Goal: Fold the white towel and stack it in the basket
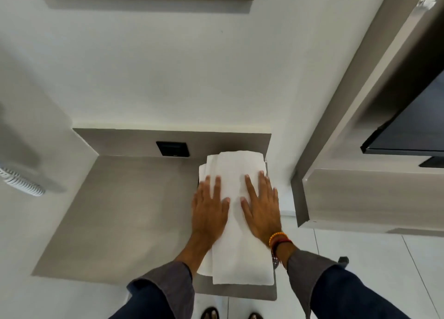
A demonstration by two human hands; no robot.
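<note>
White towel (240,210) fills the right end of the grey counter (115,213), running from back edge nearly to front edge, both hands flat on it. Counter left of the towel bare, open out to the left edge. Upstand (125,142) with black socket (172,149) closes the back. Cabinet (370,198) close on right.

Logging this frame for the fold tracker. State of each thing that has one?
towel: folded into a long strip, flat on the counter
left hand: open, palm down on the towel
right hand: open, palm down on the towel
screen: dark
basket: not in view
</note>
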